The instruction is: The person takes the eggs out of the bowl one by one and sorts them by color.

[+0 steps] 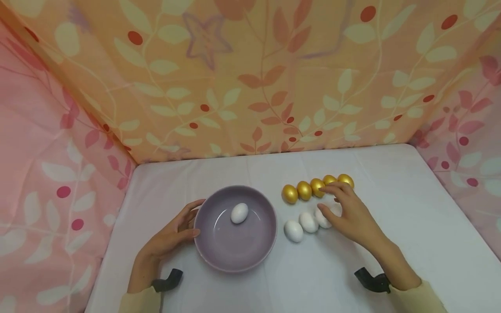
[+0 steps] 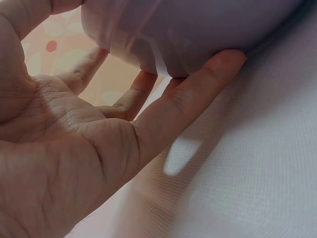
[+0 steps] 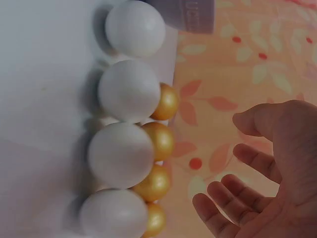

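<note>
My left hand [image 1: 172, 232] rests against the left side of a round mauve bowl [image 1: 235, 261], thumb and fingertips spread along its outer wall. The left wrist view shows those fingertips touching the bowl [image 2: 188, 44] from outside. One white egg [image 1: 239, 213] lies inside it. Over the right end of a row of several white eggs [image 1: 294, 231] is my right hand [image 1: 350, 215], thumb and fingers parted with nothing between them. It partly covers the last of these eggs. In the right wrist view the hand [image 3: 262, 173] stands apart from the nearest white egg [image 3: 121, 155].
Behind the white eggs runs a row of several golden eggs [image 1: 304, 190], its right end partly behind my right hand. A white cloth covers the table [image 1: 188, 178]. Patterned orange curtain [image 1: 258, 87] stands at the back, with pink ones at both sides.
</note>
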The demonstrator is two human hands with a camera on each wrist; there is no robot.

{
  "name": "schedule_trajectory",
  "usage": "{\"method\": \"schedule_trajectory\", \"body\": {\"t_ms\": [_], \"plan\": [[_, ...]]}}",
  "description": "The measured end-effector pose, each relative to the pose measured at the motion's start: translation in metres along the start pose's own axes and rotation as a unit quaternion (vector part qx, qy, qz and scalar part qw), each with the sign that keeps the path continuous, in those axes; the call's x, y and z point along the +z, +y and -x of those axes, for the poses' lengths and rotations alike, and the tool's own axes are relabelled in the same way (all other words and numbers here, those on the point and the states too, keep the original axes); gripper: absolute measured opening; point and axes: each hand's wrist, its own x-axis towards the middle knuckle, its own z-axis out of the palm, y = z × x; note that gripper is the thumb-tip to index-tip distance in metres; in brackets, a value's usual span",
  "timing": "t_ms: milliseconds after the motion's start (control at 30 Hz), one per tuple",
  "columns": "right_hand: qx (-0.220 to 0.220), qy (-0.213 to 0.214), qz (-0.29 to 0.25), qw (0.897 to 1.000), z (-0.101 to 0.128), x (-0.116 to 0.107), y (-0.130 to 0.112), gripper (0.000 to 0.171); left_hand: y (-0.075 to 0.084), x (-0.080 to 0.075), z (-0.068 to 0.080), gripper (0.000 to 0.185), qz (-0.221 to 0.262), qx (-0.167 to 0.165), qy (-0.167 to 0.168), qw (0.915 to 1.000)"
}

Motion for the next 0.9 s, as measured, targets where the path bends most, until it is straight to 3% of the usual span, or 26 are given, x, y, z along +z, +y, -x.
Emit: {"method": "schedule_trajectory", "body": {"t_ms": [367,533,700,900], "plan": [[-0.096,-0.08,-0.027,0.992,-0.044,0.006,-0.045,0.044,0.001,0.001,0.0,0.077,0.002,0.001,0.0,1.0],[-0.118,-0.122,-0.037,0.985,-0.059,0.011,-0.063,0.048,0.0,0.0,-0.003,0.078,0.001,-0.002,0.004,1.0],[-0.138,-0.167,-0.043,0.975,-0.072,0.021,-0.08,0.047,-0.001,0.0,-0.004,0.078,0.008,-0.004,0.003,1.0],[-0.208,-0.204,-0.036,0.956,-0.086,0.035,-0.1,0.038,-0.001,0.0,-0.003,0.078,0.014,-0.003,-0.004,0.9999]]}}
